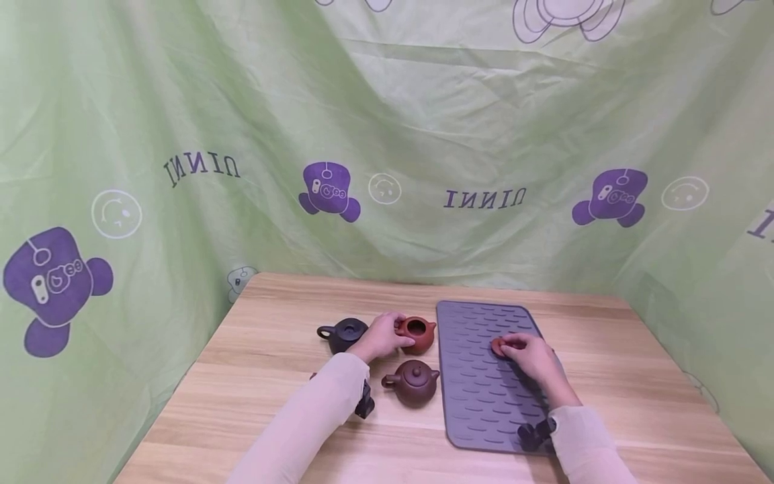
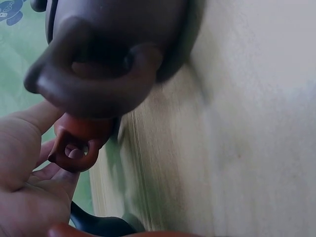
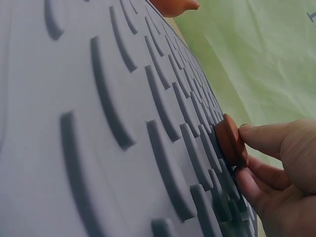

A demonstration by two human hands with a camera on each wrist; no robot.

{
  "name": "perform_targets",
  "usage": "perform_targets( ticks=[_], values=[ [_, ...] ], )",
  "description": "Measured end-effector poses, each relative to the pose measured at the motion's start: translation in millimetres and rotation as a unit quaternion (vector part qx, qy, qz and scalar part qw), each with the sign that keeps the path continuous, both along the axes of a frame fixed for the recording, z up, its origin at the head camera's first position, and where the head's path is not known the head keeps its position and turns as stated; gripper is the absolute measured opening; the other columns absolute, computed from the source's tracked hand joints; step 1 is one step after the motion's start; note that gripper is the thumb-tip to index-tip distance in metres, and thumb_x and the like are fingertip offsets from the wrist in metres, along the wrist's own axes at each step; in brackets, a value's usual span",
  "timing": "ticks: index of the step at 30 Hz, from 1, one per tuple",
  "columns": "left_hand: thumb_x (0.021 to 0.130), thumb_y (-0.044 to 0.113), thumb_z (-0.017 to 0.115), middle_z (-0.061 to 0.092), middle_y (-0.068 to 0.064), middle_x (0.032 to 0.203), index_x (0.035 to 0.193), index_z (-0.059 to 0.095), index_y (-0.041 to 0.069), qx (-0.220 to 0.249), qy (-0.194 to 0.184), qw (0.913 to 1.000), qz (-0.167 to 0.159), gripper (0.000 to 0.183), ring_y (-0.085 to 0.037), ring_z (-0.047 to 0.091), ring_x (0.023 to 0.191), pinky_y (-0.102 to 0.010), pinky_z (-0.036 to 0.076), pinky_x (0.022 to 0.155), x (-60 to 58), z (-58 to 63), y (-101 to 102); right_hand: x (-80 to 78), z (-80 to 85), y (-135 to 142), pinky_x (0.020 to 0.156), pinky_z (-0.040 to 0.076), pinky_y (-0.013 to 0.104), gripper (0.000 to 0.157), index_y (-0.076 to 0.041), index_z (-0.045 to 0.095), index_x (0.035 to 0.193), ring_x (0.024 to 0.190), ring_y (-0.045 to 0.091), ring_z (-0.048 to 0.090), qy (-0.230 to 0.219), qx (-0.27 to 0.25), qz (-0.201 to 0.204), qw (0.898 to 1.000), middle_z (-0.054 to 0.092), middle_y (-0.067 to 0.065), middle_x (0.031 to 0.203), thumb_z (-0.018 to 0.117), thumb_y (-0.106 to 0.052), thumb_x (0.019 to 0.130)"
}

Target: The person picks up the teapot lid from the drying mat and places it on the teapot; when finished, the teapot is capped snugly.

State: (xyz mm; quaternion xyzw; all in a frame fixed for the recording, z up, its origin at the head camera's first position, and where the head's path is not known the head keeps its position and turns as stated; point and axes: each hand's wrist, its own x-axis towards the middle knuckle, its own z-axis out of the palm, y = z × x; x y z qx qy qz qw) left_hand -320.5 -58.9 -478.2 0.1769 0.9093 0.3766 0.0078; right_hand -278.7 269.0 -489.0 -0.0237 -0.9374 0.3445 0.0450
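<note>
My left hand holds the small orange-red teapot, thumb at the near side of its body and fingers at its handle. The pot's top is uncovered, showing a dark round opening. Over the grey ridged mat, my right hand pinches an orange-red teapot lid between thumb and fingers. In the right wrist view the lid is tilted close to the mat; whether it touches cannot be told.
A brown lidded teapot stands in front of the orange-red one, near the mat's left edge. Left of my left hand is a black lidded teapot. Something small and reddish shows partly behind my left forearm. The wooden table is bordered by green cloth.
</note>
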Motion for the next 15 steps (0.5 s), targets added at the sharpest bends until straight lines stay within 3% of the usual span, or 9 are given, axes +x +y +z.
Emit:
perform_targets(
  ticks=[15],
  values=[
    [0.078, 0.016, 0.084, 0.063, -0.012, 0.108, 0.119, 0.061, -0.003, 0.011, -0.015, 0.9998, 0.003, 0.051, -0.026, 0.058, 0.102, -0.038, 0.047, 0.091, 2.2, 4.2, 0.5, -0.9, 1.6, 0.3, 0.085, 0.044, 0.054, 0.025, -0.002, 0.071, 0.104, 0.099, 0.037, 0.060, 0.013, -0.003, 0.009, 1.000, 0.068, 0.018, 0.102, 0.073, -0.022, 0.087]
  ],
)
